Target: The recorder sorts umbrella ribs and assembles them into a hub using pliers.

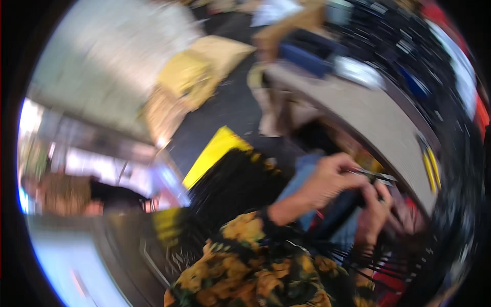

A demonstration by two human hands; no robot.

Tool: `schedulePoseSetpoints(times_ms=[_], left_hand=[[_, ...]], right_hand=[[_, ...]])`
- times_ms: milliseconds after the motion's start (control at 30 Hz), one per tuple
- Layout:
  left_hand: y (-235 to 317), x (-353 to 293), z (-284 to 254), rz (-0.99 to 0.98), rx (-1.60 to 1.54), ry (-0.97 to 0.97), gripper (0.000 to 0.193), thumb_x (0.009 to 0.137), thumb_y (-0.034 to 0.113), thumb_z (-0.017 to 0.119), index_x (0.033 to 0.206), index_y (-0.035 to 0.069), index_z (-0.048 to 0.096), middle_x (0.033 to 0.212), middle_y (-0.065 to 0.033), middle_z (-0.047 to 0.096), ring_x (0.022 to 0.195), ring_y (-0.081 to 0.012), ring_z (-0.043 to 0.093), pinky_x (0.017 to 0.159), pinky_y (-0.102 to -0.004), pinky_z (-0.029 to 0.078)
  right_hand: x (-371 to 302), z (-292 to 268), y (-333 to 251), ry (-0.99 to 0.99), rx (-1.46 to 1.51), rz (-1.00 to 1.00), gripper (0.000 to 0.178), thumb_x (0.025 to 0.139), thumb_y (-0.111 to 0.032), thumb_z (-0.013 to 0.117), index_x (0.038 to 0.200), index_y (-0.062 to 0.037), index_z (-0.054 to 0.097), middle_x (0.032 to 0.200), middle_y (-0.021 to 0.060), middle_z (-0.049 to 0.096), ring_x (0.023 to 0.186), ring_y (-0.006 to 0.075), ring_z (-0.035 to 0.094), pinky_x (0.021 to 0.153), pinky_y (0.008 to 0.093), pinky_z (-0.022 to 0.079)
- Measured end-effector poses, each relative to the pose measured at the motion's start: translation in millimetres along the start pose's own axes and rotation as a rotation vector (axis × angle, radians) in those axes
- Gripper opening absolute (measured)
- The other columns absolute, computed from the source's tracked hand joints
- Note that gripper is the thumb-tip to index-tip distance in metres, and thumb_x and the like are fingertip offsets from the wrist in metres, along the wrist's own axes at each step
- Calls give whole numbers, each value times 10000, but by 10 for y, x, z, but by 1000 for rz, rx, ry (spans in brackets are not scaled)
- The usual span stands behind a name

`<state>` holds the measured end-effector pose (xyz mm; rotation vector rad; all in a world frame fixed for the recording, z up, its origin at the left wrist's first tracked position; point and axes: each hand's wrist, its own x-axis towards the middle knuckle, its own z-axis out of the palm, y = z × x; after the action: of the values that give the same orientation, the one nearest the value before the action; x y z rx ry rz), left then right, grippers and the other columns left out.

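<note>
My left hand (pixel 330 181) is closed, its fingertips pinching one end of a small, slim, metallic piece (pixel 376 176). Close beside it, my right hand (pixel 376 204) has its fingers curled round the same piece. Motion blur hides the piece's exact kind. Both hands are in front of my body, above blue cloth (pixel 348 227) that looks like trousers, near the bench edge. Pliers with yellow handles (pixel 430 166) lie on the grey bench top to the right of my hands.
The grey bench (pixel 358 110) carries a blue box (pixel 307 53) and a clear plastic packet (pixel 358 71). Dark strands (pixel 399 261) hang by my right forearm. A yellow sheet with a black bundle (pixel 209 158) is at left. Brown paper wrapping (pixel 189 77) lies beyond. Another person (pixel 66 194) is at far left.
</note>
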<state>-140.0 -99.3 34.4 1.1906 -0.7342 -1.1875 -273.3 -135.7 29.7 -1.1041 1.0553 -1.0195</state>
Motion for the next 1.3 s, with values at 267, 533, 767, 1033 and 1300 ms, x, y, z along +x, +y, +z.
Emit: schedulePoseSetpoints(times_ms=[267,533,767,1033,1300], left_hand=[[-137,-86,52,-42,-368,-79,202,793,14,631,981,-4,561,899,-60,615,814,-110,574,747,-251,464],[-184,-258,106,16,-386,-140,270,855,72,573,1101,-22,512,998,-81,593,891,-135,567,828,-268,442],[-94,-343,282,44,-354,-118,259,887,100,512,1106,-38,501,995,-87,593,902,-144,566,840,-271,430],[-355,-324,390,274,-182,-74,471,822,311,636,1101,-45,503,931,-77,602,816,-139,584,749,-265,478],[-267,-269,602,-61,-525,-106,396,823,70,602,1180,-63,496,1089,-145,593,909,-162,603,797,-274,501]], right_hand=[[-106,-167,-120,-218,-29,-129,139,769,-64,674,883,-9,616,800,-20,595,725,33,516,639,188,415],[-211,-262,-73,-355,63,-123,172,834,-140,610,942,-6,595,804,5,595,746,51,505,674,213,425],[-253,-323,-141,-342,134,-105,167,838,-136,605,930,3,624,786,5,610,738,43,499,657,212,427],[-252,-477,-90,-413,174,23,180,819,-152,629,888,14,618,762,-6,594,679,35,482,595,202,407],[262,-957,-473,246,371,-611,412,940,-322,382,779,-10,598,877,55,561,661,80,489,576,200,388]])
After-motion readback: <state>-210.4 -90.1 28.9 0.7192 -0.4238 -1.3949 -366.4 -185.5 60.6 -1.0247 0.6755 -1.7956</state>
